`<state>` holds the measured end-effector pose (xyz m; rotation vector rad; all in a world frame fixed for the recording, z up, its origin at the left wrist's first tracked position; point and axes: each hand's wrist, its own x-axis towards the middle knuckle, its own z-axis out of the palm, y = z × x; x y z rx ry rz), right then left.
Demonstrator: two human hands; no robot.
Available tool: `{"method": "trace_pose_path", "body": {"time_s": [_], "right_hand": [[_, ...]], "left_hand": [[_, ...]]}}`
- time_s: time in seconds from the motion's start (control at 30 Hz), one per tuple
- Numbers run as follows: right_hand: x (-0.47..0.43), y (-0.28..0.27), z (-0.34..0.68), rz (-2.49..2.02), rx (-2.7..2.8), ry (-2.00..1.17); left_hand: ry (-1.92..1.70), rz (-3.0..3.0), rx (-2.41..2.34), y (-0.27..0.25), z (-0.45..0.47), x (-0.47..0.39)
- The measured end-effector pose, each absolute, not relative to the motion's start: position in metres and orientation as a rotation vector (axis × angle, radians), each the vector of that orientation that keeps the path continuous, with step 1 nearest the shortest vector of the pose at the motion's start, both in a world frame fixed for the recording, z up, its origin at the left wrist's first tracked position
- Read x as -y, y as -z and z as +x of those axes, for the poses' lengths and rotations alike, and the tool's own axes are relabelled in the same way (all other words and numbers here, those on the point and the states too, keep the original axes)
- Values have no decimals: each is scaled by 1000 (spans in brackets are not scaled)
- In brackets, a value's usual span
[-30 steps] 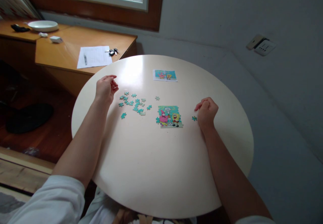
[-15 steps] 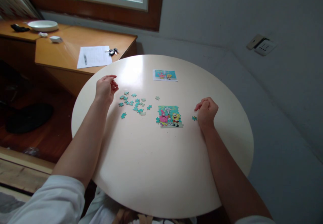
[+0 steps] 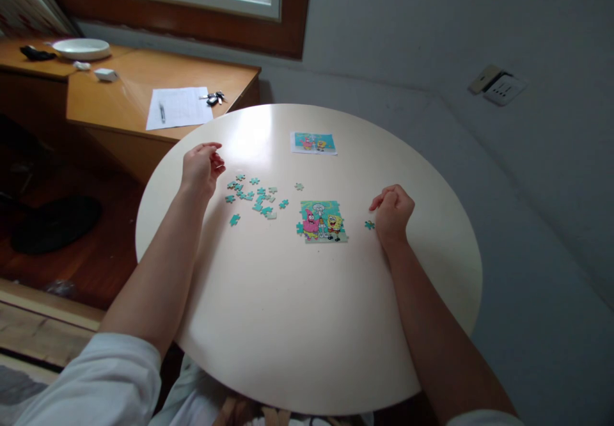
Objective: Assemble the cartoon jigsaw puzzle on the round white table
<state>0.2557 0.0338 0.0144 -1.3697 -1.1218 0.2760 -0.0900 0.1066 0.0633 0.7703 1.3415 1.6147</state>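
Note:
My left hand (image 3: 202, 169) rests on its side on the round table, left of the loose jigsaw pieces (image 3: 259, 201); its fingers are loosely bent and apart, with nothing seen in them. Curled into a loose fist, my right hand (image 3: 394, 212) lies to the right of the partly joined jigsaw puzzle (image 3: 322, 222). No object shows in that fist. A single jigsaw piece (image 3: 369, 225) sits just beside it. The joined part shows a pink, a pale and a yellow cartoon figure on turquoise. Another piece (image 3: 299, 187) lies above the puzzle's upper left corner.
A printed picture card (image 3: 314, 143) lies toward the far side of the white round table (image 3: 297, 317). Behind at left, a wooden desk (image 3: 129, 74) holds paper (image 3: 180, 107) with a pen, keys (image 3: 213, 98), a small white box and a white dish (image 3: 81, 48).

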Motion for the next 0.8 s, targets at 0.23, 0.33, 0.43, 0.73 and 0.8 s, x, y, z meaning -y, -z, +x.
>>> {"method": "trace_pose_path", "body": {"time_s": [0.23,0.33,0.43,0.73,0.8], "right_hand": [[-33,-15,255,-1372,1121,-277],[-32,-16,254,-1376,1120,-280],[-32,-16,254,-1374,1123,-281],[-33,-15,255,-1371,1122,-295],[-33,-16,255,-1373,1124,-292]], "left_hand": [[-1614,775,-1340,-62,-91,-108],[-1614,778,-1340,-62,-91,-107],[-1610,780,-1347,-63,-91,-107],[-1605,765,-1343,-65,-89,-105],[-1608,754,-1335,-65,-89,-105]]}}
